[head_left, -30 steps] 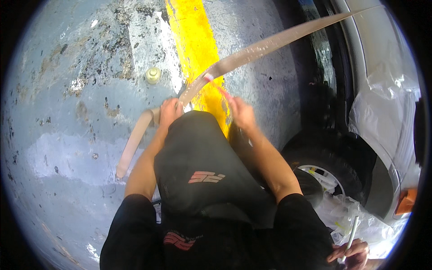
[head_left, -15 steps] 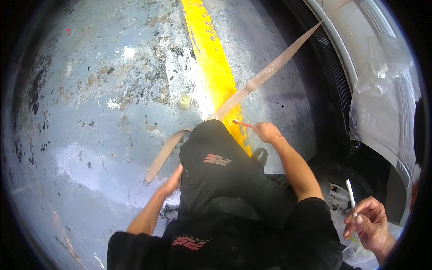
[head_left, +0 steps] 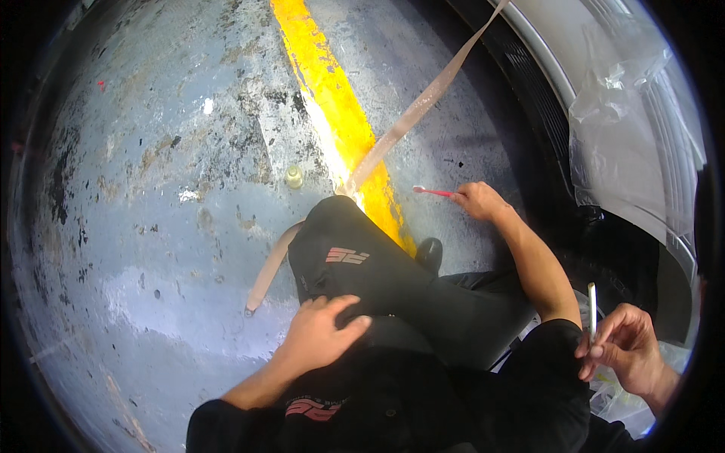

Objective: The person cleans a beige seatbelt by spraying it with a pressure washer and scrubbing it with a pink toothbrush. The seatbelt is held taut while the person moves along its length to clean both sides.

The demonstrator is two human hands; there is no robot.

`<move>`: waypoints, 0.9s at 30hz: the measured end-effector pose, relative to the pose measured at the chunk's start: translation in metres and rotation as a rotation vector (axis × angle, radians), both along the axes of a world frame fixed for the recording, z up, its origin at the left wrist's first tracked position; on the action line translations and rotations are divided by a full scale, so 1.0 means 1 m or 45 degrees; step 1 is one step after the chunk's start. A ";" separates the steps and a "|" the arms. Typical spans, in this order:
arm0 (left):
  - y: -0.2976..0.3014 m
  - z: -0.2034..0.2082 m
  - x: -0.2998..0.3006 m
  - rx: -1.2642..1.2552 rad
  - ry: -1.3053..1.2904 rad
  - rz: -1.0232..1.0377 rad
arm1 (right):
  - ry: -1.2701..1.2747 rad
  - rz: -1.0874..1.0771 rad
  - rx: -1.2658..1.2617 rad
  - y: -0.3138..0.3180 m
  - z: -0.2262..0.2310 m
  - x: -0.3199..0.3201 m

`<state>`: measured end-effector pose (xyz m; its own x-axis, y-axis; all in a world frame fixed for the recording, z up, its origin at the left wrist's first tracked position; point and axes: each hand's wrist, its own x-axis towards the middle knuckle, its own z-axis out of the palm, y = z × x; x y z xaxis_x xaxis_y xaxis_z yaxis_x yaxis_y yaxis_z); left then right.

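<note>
My right hand (head_left: 481, 201) is closed around the handle of a red toothbrush (head_left: 434, 192), its bristle head pointing left, apart from the beige belt strap. This wet-looking strap, like a seat belt (head_left: 411, 113), stretches from the vehicle at the upper right down to my knee. Past the knee its loose end (head_left: 264, 275), tipped with a small metal piece, hangs at the left. My left hand (head_left: 321, 328) rests on my dark-trousered thigh with fingers apart, holding nothing. A small pale bottle (head_left: 294, 177) stands on the floor beyond my knee.
At the right, another person's hand (head_left: 627, 351) holds a thin white stick (head_left: 592, 309) close to my right elbow. The vehicle's door sill (head_left: 540, 57) and plastic sheeting (head_left: 627, 128) line the right side. A yellow stripe (head_left: 332, 83) crosses the worn grey floor.
My right hand has moved the toothbrush rightward, away from the strap. My left hand has come from beside my leg onto my thigh. The view has shifted slightly.
</note>
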<state>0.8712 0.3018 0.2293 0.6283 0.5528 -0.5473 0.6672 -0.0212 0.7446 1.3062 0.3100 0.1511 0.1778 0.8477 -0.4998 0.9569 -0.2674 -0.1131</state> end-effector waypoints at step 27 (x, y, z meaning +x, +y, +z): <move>-0.062 0.141 0.228 1.198 -2.378 -0.146 | 0.125 -0.163 0.020 0.008 0.003 0.009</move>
